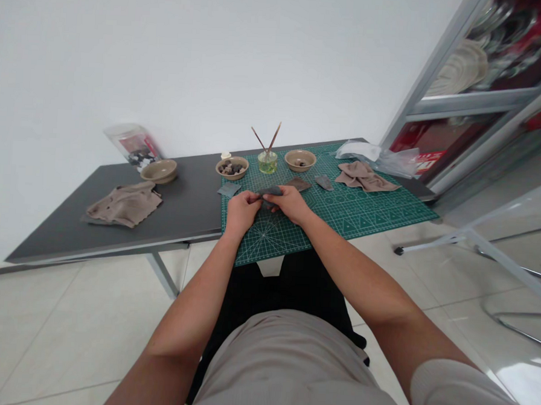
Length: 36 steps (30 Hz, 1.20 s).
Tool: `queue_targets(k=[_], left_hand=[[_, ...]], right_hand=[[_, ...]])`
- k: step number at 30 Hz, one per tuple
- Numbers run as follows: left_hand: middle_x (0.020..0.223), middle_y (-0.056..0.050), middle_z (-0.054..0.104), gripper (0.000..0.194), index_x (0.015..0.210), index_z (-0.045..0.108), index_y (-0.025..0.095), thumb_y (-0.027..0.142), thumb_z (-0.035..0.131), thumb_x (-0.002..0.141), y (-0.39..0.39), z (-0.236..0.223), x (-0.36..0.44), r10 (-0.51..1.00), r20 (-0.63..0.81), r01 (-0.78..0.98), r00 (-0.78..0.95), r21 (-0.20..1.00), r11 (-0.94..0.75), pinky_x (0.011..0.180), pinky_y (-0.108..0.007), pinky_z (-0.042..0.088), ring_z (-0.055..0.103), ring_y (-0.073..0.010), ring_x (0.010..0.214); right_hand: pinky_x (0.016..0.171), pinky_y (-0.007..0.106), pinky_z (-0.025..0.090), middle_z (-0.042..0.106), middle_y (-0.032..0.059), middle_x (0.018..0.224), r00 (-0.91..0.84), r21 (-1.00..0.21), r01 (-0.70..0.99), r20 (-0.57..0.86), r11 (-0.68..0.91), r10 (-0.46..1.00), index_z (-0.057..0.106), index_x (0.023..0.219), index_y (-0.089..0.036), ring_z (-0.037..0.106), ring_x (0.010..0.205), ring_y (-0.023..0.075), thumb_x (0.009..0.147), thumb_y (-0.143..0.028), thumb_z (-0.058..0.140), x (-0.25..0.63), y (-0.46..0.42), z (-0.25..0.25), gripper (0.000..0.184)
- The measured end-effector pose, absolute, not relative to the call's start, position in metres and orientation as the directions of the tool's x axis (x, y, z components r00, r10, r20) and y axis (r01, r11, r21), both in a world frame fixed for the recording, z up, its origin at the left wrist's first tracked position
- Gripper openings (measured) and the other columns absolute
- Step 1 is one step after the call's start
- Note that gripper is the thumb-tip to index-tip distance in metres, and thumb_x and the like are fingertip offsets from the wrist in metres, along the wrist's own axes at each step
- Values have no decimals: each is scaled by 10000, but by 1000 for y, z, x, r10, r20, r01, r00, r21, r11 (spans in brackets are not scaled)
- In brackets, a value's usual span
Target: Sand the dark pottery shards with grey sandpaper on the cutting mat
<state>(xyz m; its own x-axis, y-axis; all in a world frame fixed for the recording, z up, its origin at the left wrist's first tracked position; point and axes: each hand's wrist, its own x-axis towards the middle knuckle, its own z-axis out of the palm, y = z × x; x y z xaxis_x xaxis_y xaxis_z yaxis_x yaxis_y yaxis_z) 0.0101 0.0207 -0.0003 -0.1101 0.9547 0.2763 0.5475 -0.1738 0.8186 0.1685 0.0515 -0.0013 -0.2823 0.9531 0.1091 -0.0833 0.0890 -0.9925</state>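
Above the green cutting mat, both my hands hold a small dark grey sheet, which looks like sandpaper and is bent between them. My left hand pinches its left side. My right hand has its fingers closed round the right side. Whether something small sits inside the fold is hidden by my fingers. Just beyond my right hand lies a brown flat piece, with a grey piece to its right. Another grey-blue piece lies left of my left hand.
Behind my hands stand a bowl of dark lumps, a glass jar with two brushes and another bowl. Right are a brown cloth and plastic bags. Left are a crumpled cloth, a bowl and a clear container.
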Motion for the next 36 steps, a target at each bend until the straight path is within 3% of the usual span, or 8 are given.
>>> queue_targets(k=[9, 16, 23, 27, 32, 36], left_hand=[[678, 20, 654, 110, 739, 709, 187, 279, 671, 786, 14, 1, 12, 946, 302, 545, -117, 816, -193, 632, -264, 403, 548, -136, 637], [669, 28, 639, 109, 739, 703, 186, 267, 665, 801, 10, 5, 14, 941, 316, 564, -121, 802, -197, 648, -261, 413, 540, -131, 633], [722, 19, 677, 103, 773, 727, 194, 257, 651, 803, 10, 4, 14, 941, 329, 577, -78, 785, -227, 677, -264, 429, 579, -144, 687], [693, 23, 665, 107, 765, 720, 194, 286, 676, 799, 12, 3, 14, 937, 336, 560, -96, 797, -228, 659, -261, 421, 569, -137, 659], [653, 28, 643, 144, 737, 682, 183, 319, 705, 779, 17, 0, 13, 941, 297, 512, -164, 840, -177, 632, -256, 409, 557, -131, 631], [681, 22, 667, 93, 776, 698, 186, 279, 689, 772, 18, 0, 12, 947, 283, 507, -151, 845, -172, 643, -261, 422, 570, -137, 638]], right_hand=[[399, 216, 382, 612, -9, 553, -170, -994, -1, 106, 108, 980, 645, 671, -155, 472, 438, 84, 683, -407, 807, 166, 50, -1, 300], [405, 219, 359, 596, -24, 557, -154, -990, -8, 140, 140, 978, 641, 700, -166, 453, 435, 82, 684, -438, 791, 166, 50, -3, 312], [404, 228, 347, 574, -23, 520, -115, -973, 107, 192, 204, 975, 633, 687, -167, 477, 412, 95, 766, -436, 727, 168, 48, -5, 296], [418, 226, 397, 614, -6, 560, -88, -985, 17, 167, 169, 982, 618, 702, -167, 516, 443, 106, 773, -416, 731, 167, 48, -6, 282], [544, 236, 529, 700, 6, 744, -154, -977, -178, 144, 116, 977, 651, 846, -168, 624, 626, 130, 665, -411, 833, 167, 46, -3, 353], [639, 264, 581, 716, 4, 795, -231, -977, -194, 138, 94, 963, 662, 852, -169, 648, 705, 140, 621, -337, 859, 169, 45, -1, 347]])
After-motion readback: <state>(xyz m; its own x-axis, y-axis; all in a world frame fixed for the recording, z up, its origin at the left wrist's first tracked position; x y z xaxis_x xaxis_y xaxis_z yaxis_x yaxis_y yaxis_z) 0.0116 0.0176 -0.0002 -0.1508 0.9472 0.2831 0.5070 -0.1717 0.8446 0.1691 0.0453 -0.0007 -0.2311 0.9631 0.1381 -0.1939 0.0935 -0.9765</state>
